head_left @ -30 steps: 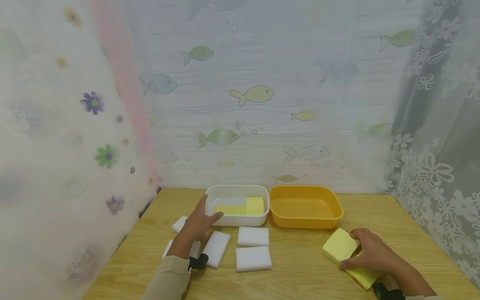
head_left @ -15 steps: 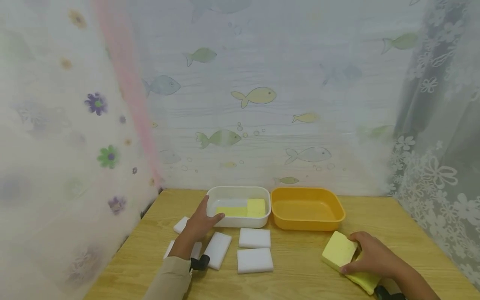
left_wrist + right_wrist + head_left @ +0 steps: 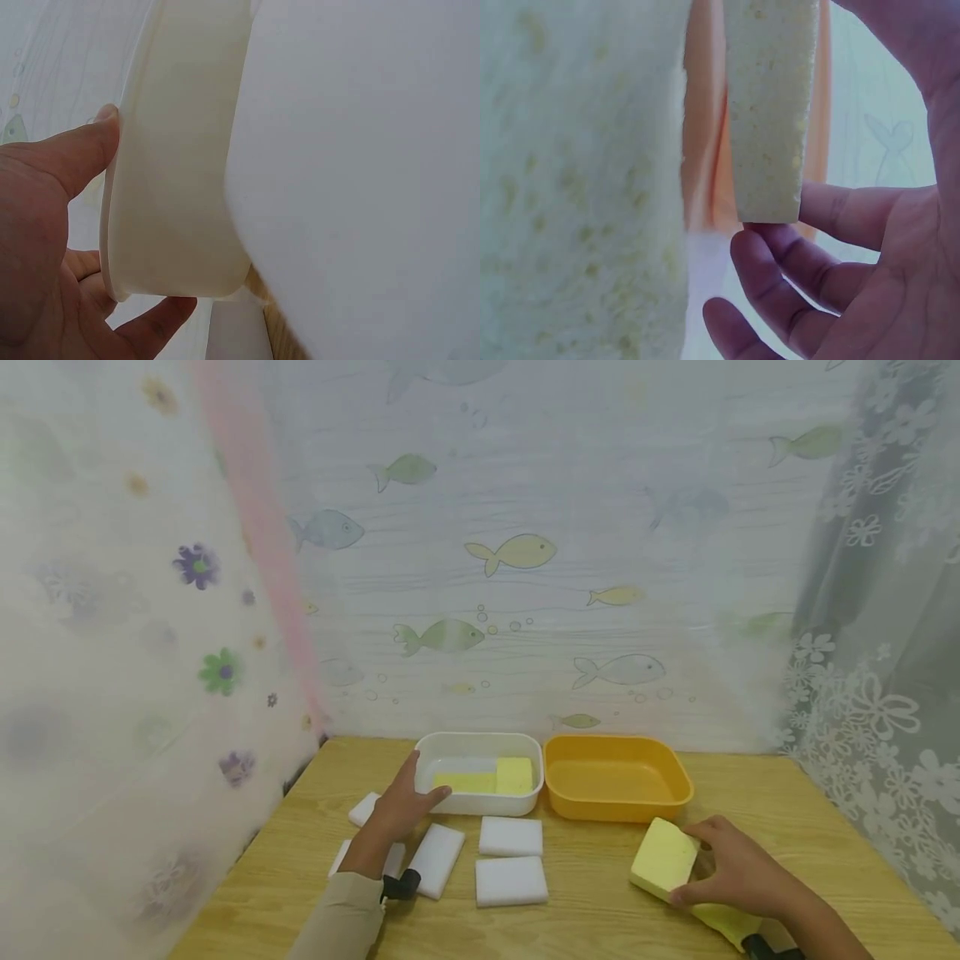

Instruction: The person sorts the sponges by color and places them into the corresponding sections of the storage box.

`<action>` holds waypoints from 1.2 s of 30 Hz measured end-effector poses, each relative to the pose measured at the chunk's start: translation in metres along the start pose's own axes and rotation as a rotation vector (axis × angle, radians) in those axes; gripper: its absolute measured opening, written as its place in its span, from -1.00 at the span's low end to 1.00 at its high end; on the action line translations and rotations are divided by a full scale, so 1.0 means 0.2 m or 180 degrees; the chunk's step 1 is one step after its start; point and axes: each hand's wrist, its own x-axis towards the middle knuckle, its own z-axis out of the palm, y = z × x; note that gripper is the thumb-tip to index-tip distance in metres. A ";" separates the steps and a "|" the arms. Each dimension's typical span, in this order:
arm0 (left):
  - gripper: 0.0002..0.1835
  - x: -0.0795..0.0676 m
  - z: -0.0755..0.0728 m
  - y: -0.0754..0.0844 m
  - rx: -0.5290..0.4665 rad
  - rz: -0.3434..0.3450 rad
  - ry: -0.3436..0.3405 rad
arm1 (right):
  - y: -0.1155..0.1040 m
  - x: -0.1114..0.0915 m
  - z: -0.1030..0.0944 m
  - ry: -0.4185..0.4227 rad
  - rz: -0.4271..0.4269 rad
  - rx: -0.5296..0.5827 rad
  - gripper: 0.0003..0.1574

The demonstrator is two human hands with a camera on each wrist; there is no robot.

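Observation:
At the near left corner of a white plastic container (image 3: 480, 807), my left hand (image 3: 397, 810) holds the rim. The left wrist view shows its thumb and fingers spread around the container's wall (image 3: 172, 165). My right hand (image 3: 738, 870) pinches a yellow sponge (image 3: 663, 857) between thumb and fingers, near the table's right side. Fingers touch the sponge's end (image 3: 769, 120) in the right wrist view. Another yellow sponge (image 3: 726, 923) lies under that hand, partly hidden by it. Inside the white container sit a yellow sponge block (image 3: 514, 775) and further flat yellow sponge (image 3: 465, 783).
An orange container (image 3: 617, 811) stands right beside the white one, against the curtain. Several white sponges lie on the wooden table (image 3: 592, 893), among them one near the middle (image 3: 512, 882) and one by the left wrist (image 3: 438, 860). Patterned curtains (image 3: 525, 610) enclose the table.
My right hand, with the yellow sponge, has shifted slightly left, away from the sponge below it. The left hand stays at the white container.

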 end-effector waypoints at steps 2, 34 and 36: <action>0.10 0.00 0.00 0.00 0.0013 -0.0009 0.0003 | -0.01 0.00 0.00 -0.0005 -0.0013 0.0017 0.23; 0.12 0.00 0.00 0.01 0.0055 -0.0038 0.0020 | -0.34 0.16 0.01 0.0424 -0.0388 -0.0088 0.28; 0.13 0.00 0.00 0.01 0.0041 -0.0048 0.0005 | -0.35 0.18 0.02 0.0476 -0.0370 -0.0092 0.29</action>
